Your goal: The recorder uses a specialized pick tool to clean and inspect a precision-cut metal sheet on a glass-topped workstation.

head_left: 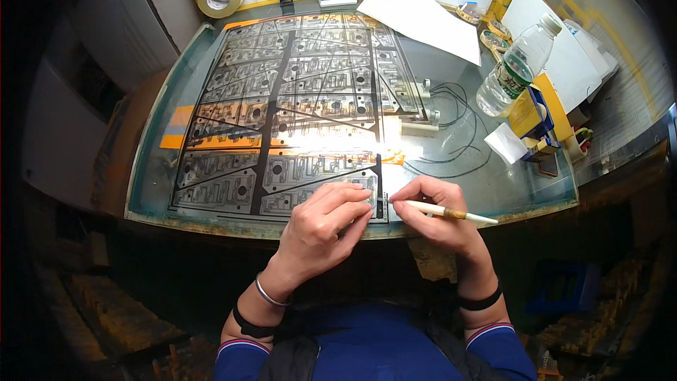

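A large, black-patterned film sheet (273,116) lies flat on the glass tabletop (151,187), left of centre, its near right corner by both hands. The right hand (441,215) grips a slim white pen-like tool (483,219) between thumb and fingers, its tip aimed left at the sheet's right edge. The left hand (321,220) rests over the near edge with fingers bent; whether they pinch anything is hard to tell, as the fingertips are small and partly hidden.

Circuit-like patterning already covers nearly the whole sheet, and orange strips (173,141) show at its left edge. The close work appears to be under way at that near right corner; how much of the rest is finished or left, the view does not settle. A clear plastic bottle (509,74) stands at the far right.
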Available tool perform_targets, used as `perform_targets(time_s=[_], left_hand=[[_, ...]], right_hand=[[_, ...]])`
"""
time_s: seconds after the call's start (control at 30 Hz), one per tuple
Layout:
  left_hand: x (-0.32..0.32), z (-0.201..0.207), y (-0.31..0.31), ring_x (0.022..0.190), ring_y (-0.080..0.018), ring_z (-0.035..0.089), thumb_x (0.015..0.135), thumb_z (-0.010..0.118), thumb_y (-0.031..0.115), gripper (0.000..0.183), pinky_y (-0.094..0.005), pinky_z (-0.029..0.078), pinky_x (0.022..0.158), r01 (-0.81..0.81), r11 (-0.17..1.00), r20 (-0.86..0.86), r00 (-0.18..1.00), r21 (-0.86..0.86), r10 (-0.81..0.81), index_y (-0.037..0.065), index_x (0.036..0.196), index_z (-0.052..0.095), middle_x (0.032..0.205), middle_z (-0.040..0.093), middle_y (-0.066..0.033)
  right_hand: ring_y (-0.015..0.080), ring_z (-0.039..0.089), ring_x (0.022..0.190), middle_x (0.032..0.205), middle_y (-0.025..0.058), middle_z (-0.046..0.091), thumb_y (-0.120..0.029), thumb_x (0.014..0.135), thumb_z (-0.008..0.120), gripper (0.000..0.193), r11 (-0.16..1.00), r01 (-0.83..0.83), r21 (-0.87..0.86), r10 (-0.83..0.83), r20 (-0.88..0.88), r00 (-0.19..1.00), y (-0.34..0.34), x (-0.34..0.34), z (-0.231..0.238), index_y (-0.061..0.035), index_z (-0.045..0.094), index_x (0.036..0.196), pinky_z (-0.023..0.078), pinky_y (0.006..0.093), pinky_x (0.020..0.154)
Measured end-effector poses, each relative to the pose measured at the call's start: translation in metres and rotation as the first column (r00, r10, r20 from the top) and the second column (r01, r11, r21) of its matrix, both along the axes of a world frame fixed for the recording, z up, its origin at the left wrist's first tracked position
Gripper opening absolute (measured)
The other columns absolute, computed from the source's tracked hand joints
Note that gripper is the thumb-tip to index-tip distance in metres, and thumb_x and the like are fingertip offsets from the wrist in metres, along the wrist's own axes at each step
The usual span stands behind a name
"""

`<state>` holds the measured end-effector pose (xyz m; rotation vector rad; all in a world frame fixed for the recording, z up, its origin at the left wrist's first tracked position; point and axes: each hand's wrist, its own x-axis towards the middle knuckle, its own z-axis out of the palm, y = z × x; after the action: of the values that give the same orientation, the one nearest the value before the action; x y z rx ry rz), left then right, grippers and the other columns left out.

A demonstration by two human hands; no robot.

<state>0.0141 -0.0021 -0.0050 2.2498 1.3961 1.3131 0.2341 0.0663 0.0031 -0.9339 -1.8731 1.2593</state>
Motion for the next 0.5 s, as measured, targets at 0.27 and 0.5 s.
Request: perform_targets(time_s=[0.27, 0.5], left_hand=[[-0.001, 0.000, 0.000, 0.106, -0.0310, 0.074, 0.081, 0.082, 0.000, 0.015, -0.0418, 0.059, 0.094, 0.004, 1.000, -0.004, 1.000, -0.003, -0.004, 0.003, 0.094, 0.075, 0.106, 0.077, -0.0110], [-0.001, 0.000, 0.000, 0.107, -0.0309, 0.074, 0.081, 0.082, 0.000, 0.015, -0.0419, 0.059, 0.095, 0.003, 1.000, -0.006, 1.000, 0.000, -0.003, 0.003, 0.094, 0.075, 0.106, 0.077, -0.0108]], right_hand=[[0.0077, 0.066, 0.071, 0.079, 0.0063, 0.074, -0.010, 0.091, 0.077, 0.012, 0.995, -0.082, -0.050, 0.084, 0.039, 0.996, 0.001, 0.007, -0.002, -0.0002, 0.077, 0.096, 0.052, 0.0265, 0.064], [0.0078, 0.064, 0.066, 0.073, 0.0049, 0.072, -0.009, 0.087, 0.077, 0.010, 0.998, 0.039, 0.059, -0.038, -0.015, 0.999, 0.000, -0.004, 0.000, -0.0005, 0.076, 0.092, 0.051, 0.0270, 0.060]])
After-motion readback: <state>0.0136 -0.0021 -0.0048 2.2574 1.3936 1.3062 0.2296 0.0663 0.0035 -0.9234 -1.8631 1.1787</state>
